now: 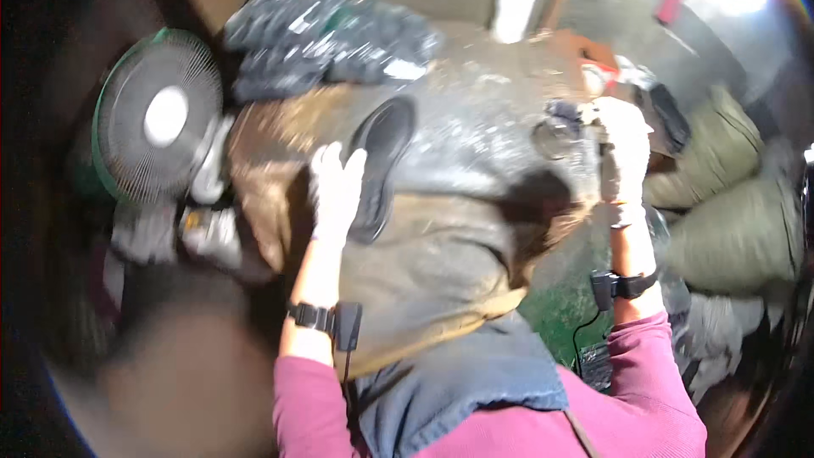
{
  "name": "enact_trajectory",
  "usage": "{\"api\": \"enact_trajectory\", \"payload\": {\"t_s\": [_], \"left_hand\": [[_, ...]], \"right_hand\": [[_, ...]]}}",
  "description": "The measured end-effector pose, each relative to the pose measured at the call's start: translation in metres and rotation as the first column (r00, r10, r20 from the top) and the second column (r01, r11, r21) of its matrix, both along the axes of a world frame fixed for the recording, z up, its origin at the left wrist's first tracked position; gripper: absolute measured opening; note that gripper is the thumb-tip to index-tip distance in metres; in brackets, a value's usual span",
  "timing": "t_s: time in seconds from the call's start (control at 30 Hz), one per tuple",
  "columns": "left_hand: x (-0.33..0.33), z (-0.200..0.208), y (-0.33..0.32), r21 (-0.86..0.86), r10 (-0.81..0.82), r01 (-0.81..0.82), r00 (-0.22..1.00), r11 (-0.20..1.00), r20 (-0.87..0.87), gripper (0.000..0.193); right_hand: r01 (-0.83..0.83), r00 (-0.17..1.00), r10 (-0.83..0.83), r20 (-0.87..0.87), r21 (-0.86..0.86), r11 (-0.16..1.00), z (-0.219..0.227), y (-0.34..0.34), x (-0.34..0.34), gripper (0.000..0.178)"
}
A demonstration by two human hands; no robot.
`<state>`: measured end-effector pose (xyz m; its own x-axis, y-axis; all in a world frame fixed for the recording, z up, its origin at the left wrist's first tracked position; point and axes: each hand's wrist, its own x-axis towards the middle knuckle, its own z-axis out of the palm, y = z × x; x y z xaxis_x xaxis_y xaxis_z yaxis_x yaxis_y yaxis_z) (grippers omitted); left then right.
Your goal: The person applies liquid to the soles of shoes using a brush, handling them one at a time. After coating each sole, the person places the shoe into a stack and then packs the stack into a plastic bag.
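A black shoe sole (392, 140), long and narrow with a raised rim, lies on the worn work surface (475, 157) in front of me. My left hand (336, 191), in a pale glove, rests at its left edge with the fingers stretched apart. At the right end of the surface is my right hand (623, 148), gloved too, its fingers curled. Glare and blur hide what they hold, if anything. Just left of it are a small dark thing (564, 110) and a round, clear container (554, 139).
A fan (163, 119) stands at the left. Shiny dark plastic bags (331, 38) lie at the back left, a white bottle (514, 10) at the back. Stuffed greenish sacks (729, 220) sit at the right. A brown cover (424, 280) drapes toward my lap.
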<state>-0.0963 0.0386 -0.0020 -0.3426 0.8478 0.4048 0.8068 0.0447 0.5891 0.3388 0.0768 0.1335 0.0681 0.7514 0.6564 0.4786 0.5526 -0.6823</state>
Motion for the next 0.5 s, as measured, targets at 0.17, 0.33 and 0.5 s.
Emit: {"api": "enact_trajectory", "payload": {"t_s": [0.17, 0.33, 0.5], "left_hand": [[0.021, -0.014, 0.013, -0.279, 0.063, -0.123, 0.975, 0.953, -0.213, 0.07], [-0.013, -0.053, 0.003, -0.364, 0.063, -0.043, 0.997, 0.931, 0.045, 0.073], [0.001, -0.058, -0.01, -0.056, 0.048, -0.046, 0.998, 0.997, 0.029, 0.047]], "right_hand": [[0.235, 0.815, -0.352, 0.46, 0.293, 0.927, -0.047, 0.038, 0.062, 0.017], [0.263, 0.909, -0.247, 0.335, -0.003, 0.965, -0.055, 0.064, 0.046, 0.014], [0.295, 0.687, -0.249, 0.682, 0.051, 0.954, -0.092, 0.093, 0.048, 0.014]]}}
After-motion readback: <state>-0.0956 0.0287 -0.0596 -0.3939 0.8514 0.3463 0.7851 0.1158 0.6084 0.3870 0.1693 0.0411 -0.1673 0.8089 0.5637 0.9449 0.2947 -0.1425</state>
